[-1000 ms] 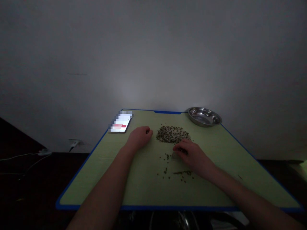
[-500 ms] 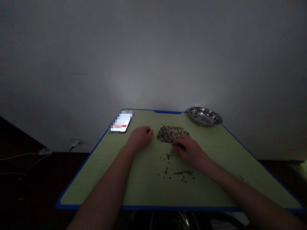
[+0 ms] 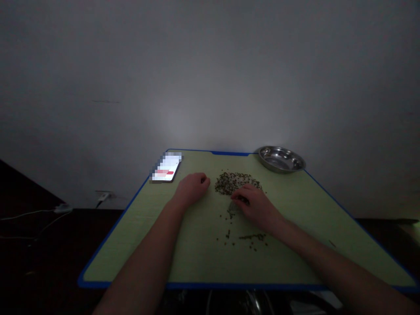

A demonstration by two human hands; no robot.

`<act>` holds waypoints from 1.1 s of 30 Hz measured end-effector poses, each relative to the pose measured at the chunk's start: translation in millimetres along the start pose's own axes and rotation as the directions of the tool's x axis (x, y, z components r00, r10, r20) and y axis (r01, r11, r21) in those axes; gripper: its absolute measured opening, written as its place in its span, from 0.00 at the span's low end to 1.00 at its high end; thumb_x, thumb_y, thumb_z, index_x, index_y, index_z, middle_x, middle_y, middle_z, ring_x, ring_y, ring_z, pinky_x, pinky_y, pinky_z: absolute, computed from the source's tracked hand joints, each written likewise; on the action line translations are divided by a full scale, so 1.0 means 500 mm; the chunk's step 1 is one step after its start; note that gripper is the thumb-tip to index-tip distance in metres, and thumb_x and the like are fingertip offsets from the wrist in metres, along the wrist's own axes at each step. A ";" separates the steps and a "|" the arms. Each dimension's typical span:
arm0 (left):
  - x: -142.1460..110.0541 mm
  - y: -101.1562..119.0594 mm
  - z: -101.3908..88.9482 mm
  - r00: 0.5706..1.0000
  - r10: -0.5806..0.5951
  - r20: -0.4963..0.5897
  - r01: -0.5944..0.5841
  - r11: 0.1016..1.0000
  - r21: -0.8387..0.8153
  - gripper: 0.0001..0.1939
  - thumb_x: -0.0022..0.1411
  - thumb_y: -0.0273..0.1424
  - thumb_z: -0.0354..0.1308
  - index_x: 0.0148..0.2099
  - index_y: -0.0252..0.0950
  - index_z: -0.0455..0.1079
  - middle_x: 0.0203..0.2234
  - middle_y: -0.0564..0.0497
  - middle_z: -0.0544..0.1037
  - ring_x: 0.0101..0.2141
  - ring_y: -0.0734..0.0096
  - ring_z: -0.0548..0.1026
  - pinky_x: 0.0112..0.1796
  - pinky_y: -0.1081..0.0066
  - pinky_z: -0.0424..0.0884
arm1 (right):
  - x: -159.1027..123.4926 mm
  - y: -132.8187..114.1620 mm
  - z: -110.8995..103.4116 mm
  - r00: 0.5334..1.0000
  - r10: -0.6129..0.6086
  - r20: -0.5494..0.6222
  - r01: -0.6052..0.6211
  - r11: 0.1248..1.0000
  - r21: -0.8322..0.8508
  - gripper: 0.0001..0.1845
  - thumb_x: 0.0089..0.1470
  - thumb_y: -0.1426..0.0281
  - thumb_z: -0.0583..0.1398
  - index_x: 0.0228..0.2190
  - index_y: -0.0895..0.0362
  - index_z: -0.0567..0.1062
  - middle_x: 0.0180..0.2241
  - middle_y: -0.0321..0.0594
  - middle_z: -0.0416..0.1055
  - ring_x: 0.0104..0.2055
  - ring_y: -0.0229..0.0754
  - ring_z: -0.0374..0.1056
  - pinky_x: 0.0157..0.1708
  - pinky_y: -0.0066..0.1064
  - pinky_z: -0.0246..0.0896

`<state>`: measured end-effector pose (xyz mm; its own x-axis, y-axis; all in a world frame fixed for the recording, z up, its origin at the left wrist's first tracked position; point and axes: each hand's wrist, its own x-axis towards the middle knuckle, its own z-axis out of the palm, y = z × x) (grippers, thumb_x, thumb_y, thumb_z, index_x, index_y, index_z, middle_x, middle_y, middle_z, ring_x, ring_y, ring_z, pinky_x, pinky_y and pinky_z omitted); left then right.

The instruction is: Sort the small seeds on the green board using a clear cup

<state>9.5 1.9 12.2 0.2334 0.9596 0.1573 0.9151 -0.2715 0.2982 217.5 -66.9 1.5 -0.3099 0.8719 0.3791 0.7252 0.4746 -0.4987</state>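
Small dark green beans mixed with paler grains form a pile (image 3: 238,183) on the green tabletop. To the left of the pile my left hand (image 3: 194,187) rests on the table with its fingers curled closed; whatever may be inside them is hidden. My right hand (image 3: 252,202) is at the pile's near edge, fingers pinched together. Beneath its fingertips shows a small clear see-through piece (image 3: 234,207), too dim to name. A few loose beans (image 3: 231,215) lie beside it. Closer to me are more scattered beans and a short row of beans (image 3: 251,237).
A shallow steel bowl (image 3: 281,160) stands at the table's back right corner. A lit phone (image 3: 168,168) lies at the back left. The table (image 3: 197,258) has a blue edge, and a wall (image 3: 210,87) rises behind it. A thin dark sliver (image 3: 332,243) lies at the right.
My right hand has shifted slightly left, and more of the clear piece shows under its fingers. My left hand has stayed in place, still curled.
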 end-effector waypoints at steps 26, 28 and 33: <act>-0.002 0.003 -0.004 1.000 -0.021 0.016 0.021 1.000 0.001 0.17 0.60 0.38 0.44 0.33 0.36 0.72 0.30 0.45 0.77 0.30 0.68 0.70 0.30 0.70 0.60 | 0.000 0.001 -0.004 0.999 -0.029 -0.016 0.029 1.000 0.000 0.06 0.52 0.76 0.57 0.30 0.56 0.74 0.31 0.39 0.68 0.33 0.39 0.65 0.35 0.32 0.60; -0.002 0.004 -0.005 1.000 -0.023 0.019 0.023 1.000 0.001 0.17 0.60 0.38 0.44 0.33 0.36 0.71 0.30 0.45 0.77 0.30 0.68 0.70 0.30 0.70 0.60 | -0.002 0.004 -0.005 1.000 -0.019 -0.020 0.019 1.000 0.003 0.07 0.52 0.76 0.57 0.31 0.56 0.74 0.32 0.39 0.68 0.34 0.39 0.65 0.36 0.33 0.60; -0.003 0.006 -0.009 1.000 -0.012 0.028 0.012 1.000 0.002 0.18 0.60 0.37 0.43 0.33 0.35 0.72 0.29 0.44 0.76 0.30 0.67 0.70 0.30 0.70 0.60 | -0.005 0.007 -0.006 0.999 -0.007 -0.034 0.006 1.000 -0.006 0.06 0.52 0.77 0.57 0.31 0.57 0.74 0.32 0.39 0.68 0.34 0.40 0.66 0.36 0.32 0.60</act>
<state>10.3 -0.5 17.0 0.2318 0.9644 0.1274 0.9183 -0.2602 0.2983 222.6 -67.6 1.5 -0.2939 0.8642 0.4084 0.7268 0.4795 -0.4917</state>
